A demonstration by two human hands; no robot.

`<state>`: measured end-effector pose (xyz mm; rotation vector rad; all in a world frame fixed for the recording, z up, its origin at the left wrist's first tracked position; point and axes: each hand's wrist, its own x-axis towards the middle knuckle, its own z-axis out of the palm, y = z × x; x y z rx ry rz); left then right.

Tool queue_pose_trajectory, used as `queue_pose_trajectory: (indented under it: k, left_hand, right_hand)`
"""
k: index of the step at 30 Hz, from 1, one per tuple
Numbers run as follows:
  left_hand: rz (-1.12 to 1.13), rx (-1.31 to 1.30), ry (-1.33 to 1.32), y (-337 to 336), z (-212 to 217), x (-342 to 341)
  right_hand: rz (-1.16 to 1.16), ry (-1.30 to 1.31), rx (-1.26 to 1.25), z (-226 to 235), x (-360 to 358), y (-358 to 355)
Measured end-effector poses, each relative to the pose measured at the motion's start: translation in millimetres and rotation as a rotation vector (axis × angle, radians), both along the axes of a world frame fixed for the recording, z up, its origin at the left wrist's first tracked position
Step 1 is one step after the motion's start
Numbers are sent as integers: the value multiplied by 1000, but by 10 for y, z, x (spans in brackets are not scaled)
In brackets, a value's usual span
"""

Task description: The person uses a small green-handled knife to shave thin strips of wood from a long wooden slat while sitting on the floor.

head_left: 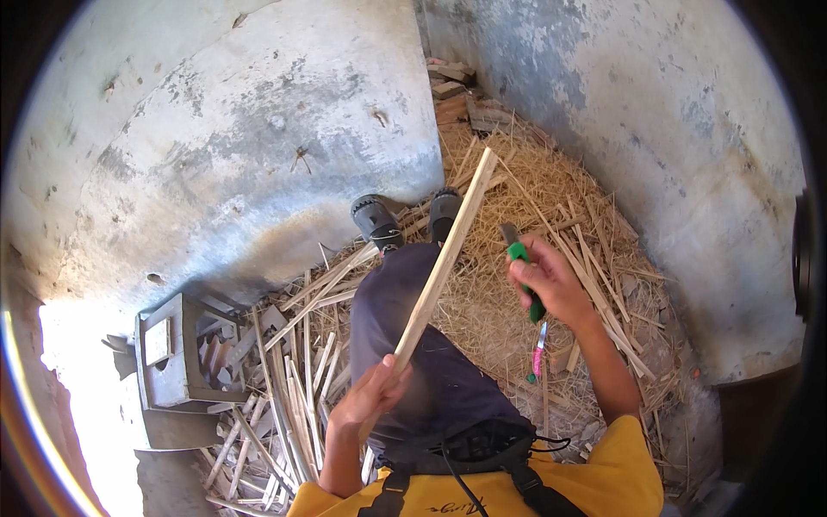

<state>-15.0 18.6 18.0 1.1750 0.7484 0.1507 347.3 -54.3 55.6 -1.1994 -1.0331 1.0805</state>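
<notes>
My left hand [372,392] is closed around the lower part of a long, pale wooden strip [448,257]. The strip slants up and away across my dark trousers, its far end above the straw. In my right hand [549,280] is a green-handled utility knife [519,252], its short grey blade pointing up and to the left. The blade is apart from the strip, a little to its right. On the ground below my right hand lies a small knife with a pink handle [539,351].
Straw and thin shavings [517,198] cover the ground ahead. Loose wooden strips [301,388] lie heaped at my left, beside a grey box-like frame [164,362] with rubble in it. Peeling walls [258,112] stand ahead and to the right. My dark shoes [376,217] rest near the wall's corner.
</notes>
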Motion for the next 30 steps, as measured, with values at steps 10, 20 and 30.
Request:
queue_pose_trajectory:
  k: [10, 20, 30]
  left_hand:
    - [9, 74, -4, -49, 107, 298]
    - [39, 188, -15, -118, 124, 346]
    - [-12, 12, -107, -122, 151, 340]
  right_hand:
    - [-16, -583, 117, 112, -580, -176]
    - [-216, -940, 394, -130, -741, -59]
    - [-204, -1176, 395, -69, -705, -70]
